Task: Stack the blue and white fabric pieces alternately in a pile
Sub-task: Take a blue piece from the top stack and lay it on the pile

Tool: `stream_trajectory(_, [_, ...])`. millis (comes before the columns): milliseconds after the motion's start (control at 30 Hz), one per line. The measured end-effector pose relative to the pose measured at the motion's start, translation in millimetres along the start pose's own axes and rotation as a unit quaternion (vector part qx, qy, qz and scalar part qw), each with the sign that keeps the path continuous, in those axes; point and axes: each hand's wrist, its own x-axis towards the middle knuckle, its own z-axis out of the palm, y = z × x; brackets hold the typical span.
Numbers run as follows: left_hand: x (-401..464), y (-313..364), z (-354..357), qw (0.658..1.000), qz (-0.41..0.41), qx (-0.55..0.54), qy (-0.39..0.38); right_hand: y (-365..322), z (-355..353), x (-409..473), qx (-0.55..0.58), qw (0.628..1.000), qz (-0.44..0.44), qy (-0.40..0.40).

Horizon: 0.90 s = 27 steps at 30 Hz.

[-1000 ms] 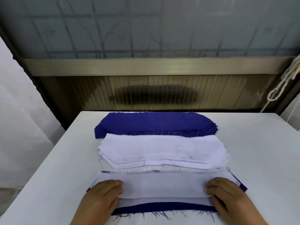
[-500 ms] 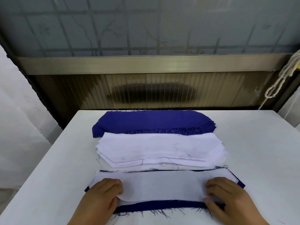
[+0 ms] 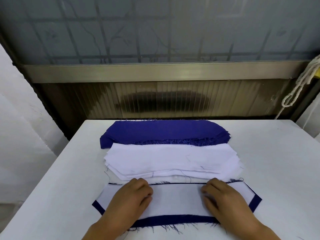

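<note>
Fabric everywhere on this white table (image 3: 52, 179)! Nearest the person, a white piece (image 3: 176, 200) lies flat on a blue piece (image 3: 174, 219), the blue showing as a dark border along the near edge and both slanted ends, with frayed threads trailing off the near side. The left hand (image 3: 133, 196) rests on the white piece's left part, fingers loosely bent and close together, pressing down. The right hand (image 3: 223, 196) does the same on the right part, fingertips tucked against the cloth. Just beyond lies a stack of white pieces (image 3: 171, 160), edges fanned unevenly. Farther still, at the table's far edge, sits a stack of blue pieces (image 3: 162, 131), frayed along its near side.
</note>
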Motion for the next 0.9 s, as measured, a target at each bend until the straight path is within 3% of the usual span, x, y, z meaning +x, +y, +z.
stream_trajectory(167, [-22.1, -29.2, -8.6, 0.999, -0.035, 0.029, 0.021, 29.4, -11.5, -15.2, -0.046, 0.992, 0.102, 0.054])
stream_trajectory(400, [-18.0, -48.1, -28.8, 0.994, -0.09, 0.052, 0.021, 50.9, -22.8, -6.2, -0.162, 0.975, 0.14, 0.059])
stream_trajectory(567, [43.7, -38.3, -20.5, 0.989, -0.076, 0.051, 0.112, 38.7, -18.0, 40.3, -0.15, 0.979, 0.094, 0.103])
stream_trajectory(667, [87.2, -39.8, -9.8, 0.987, -0.099, 0.072, 0.101, 31.7, -13.8, 81.9, -0.112, 0.986, 0.048, 0.117])
stream_trajectory(900, [146.5, -64.1, 2.0, 0.986, -0.119, 0.113, 0.001, 60.6, 4.5, 151.3, -0.099, 0.991, 0.092, -0.018])
